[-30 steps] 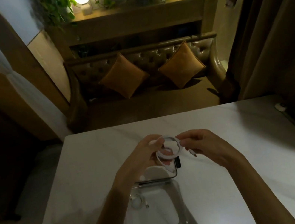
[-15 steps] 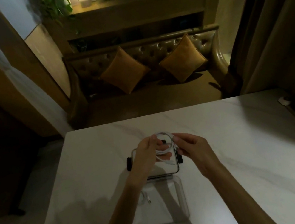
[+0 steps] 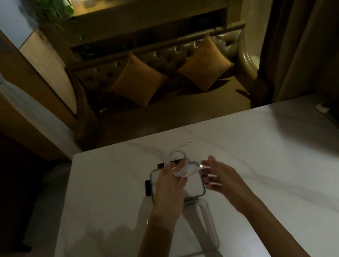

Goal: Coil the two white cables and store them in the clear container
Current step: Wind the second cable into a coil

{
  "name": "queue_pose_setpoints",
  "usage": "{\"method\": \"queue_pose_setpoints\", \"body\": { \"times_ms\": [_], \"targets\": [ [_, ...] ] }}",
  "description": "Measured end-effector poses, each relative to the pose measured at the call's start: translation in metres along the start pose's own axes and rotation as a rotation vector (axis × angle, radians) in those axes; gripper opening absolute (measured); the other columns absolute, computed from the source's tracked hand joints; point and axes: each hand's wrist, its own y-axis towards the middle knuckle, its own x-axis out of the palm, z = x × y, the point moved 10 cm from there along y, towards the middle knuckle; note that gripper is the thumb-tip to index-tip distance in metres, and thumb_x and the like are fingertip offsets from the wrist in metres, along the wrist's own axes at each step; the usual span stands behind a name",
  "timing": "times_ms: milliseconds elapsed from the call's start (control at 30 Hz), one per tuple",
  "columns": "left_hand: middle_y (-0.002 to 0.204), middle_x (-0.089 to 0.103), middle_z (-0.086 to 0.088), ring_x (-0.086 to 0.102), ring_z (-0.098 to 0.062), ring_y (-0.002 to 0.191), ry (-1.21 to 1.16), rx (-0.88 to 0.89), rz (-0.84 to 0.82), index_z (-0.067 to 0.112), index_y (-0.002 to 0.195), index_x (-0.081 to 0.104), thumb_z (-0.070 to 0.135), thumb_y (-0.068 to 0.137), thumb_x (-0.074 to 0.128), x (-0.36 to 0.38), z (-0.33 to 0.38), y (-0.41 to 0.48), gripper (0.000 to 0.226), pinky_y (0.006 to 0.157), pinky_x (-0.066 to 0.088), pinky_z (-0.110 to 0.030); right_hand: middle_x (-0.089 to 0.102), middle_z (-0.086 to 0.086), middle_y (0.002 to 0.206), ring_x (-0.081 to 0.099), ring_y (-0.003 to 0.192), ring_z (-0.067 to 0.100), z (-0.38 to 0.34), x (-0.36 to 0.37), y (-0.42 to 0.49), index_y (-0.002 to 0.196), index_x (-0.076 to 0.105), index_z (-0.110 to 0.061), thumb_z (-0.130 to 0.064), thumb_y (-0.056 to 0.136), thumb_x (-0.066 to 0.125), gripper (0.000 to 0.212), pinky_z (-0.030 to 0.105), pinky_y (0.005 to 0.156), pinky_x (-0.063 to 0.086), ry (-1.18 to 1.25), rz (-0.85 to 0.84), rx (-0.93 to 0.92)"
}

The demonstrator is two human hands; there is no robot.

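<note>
Above the white marble counter, the left hand pinches a coiled white cable by the gathered side of its loops. The coil stands upright in the air over a square clear piece with black clasps, probably the lid. The clear container lies nearer the person, just beside that piece.

The right hand is spread, fingers straight and holding nothing, close to the cable's free plug. Blur hides whether a fingertip touches it.

The cable looks very light, thin and limp but springy, so I judge the loops will want to fan apart once the pinch loosens. The safest hold is where all the turns cross, thumb over them, with the loose tail tucked through or laid flat. Its smooth jacket may slide between dry fingers. The plug is the only rigid part and should not be bent at its neck.

Dim lighting and motion blur make the number of turns uncountable. The left forearm crosses the container, so what it holds cannot be read, and a second cable is nowhere to be seen. The container's transparent walls barely show against the stone.
</note>
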Motion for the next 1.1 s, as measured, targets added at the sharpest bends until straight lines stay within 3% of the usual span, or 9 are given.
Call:
{"method": "queue_pose_setpoints", "body": {
  "times_ms": [67,200,300,367,467,567,767,933,1100],
  "targets": [
    [0.11,0.067,-0.009,0.064,-0.019,0.092,0.043,-0.048,0.095,0.009,0.11,0.061,0.034,0.094,0.054,0.001,-0.01,-0.001,0.031,0.073,0.052,-0.025,0.072,0.007,0.105,0.069,0.095,0.023,0.008,0.016,-0.006,0.111,0.065,-0.013,-0.04,0.093,0.053,0.035,0.03,0.079,0.057,0.01,-0.08,0.014],
    [0.124,0.064,-0.013,0.057,-0.031,0.117,-0.168,-0.116,0.038,0.015,0.113,0.066,0.036,0.094,0.051,0.023,-0.028,-0.013,0.032,0.104,0.042,-0.049,0.074,0.01,0.1,0.071,0.089,0.017,-0.004,0.02,-0.005,0.107,0.067,-0.01,-0.023,0.094,0.056,0.022,0.02,0.07,0.056,0.137,0.052,-0.104],
    [0.133,0.054,-0.023,0.053,-0.04,0.119,-0.267,0.035,0.017,0.003,0.13,0.048,0.021,0.093,0.052,0.019,-0.015,-0.018,0.041,0.092,0.051,-0.043,0.072,0.009,0.093,0.07,0.077,0.014,-0.02,0.007,-0.001,0.108,0.065,-0.008,-0.019,0.095,0.054,0.02,0.02,0.063,0.056,0.033,0.104,-0.162],
    [0.118,0.06,-0.021,0.059,-0.037,0.107,-0.329,0.168,-0.028,0.003,0.128,0.044,0.01,0.093,0.05,0.016,0.01,-0.02,0.037,0.084,0.056,-0.04,0.071,0.012,0.092,0.069,0.08,0.024,-0.028,0.001,0.003,0.106,0.065,-0.01,-0.02,0.096,0.053,0.019,0.029,0.066,0.059,-0.153,0.059,-0.164],
    [0.104,0.068,-0.002,0.071,-0.014,0.089,-0.036,0.344,-0.029,0.021,0.125,0.049,0.01,0.096,0.048,0.017,0.049,-0.022,0.031,0.072,0.059,-0.029,0.069,0.017,0.093,0.062,0.073,0.02,-0.045,0.0,0.004,0.099,0.064,-0.014,-0.024,0.096,0.05,0.018,0.026,0.065,0.054,-0.419,-0.075,-0.152],
    [0.098,0.068,0.006,0.071,-0.001,0.08,0.319,0.439,-0.07,0.021,0.13,0.052,0.02,0.097,0.048,0.03,0.07,-0.024,0.033,0.068,0.058,-0.021,0.067,0.015,0.092,0.063,0.075,0.02,-0.069,0.003,0.0,0.096,0.062,-0.014,-0.026,0.096,0.049,0.018,0.023,0.063,0.053,-0.536,-0.176,-0.193],
    [0.086,0.068,-0.001,0.068,-0.013,0.073,0.494,0.455,-0.193,0.008,0.12,0.061,0.02,0.097,0.047,0.055,0.094,-0.04,0.029,0.065,0.059,-0.024,0.065,0.004,0.091,0.063,0.082,0.019,-0.107,-0.006,-0.006,0.1,0.059,-0.018,-0.026,0.097,0.047,0.015,0.034,0.075,0.056,-0.574,-0.005,-0.417],
    [0.098,0.067,-0.014,0.066,-0.023,0.08,0.557,0.404,-0.261,0.002,0.117,0.062,0.008,0.091,0.054,0.062,0.106,-0.047,0.028,0.072,0.058,-0.029,0.065,0.003,0.094,0.063,0.085,0.015,-0.115,-0.007,-0.016,0.103,0.06,-0.018,-0.027,0.097,0.048,0.016,0.031,0.076,0.056,-0.555,0.025,-0.454],
    [0.092,0.067,-0.017,0.065,-0.03,0.085,0.481,0.225,-0.241,0.002,0.104,0.066,0.003,0.091,0.05,0.054,0.101,-0.039,0.021,0.086,0.054,-0.043,0.067,0.0,0.099,0.063,0.089,0.006,-0.115,-0.003,-0.02,0.11,0.062,-0.015,-0.026,0.096,0.049,0.021,0.013,0.073,0.05,-0.487,0.039,-0.454]
  ]
}}
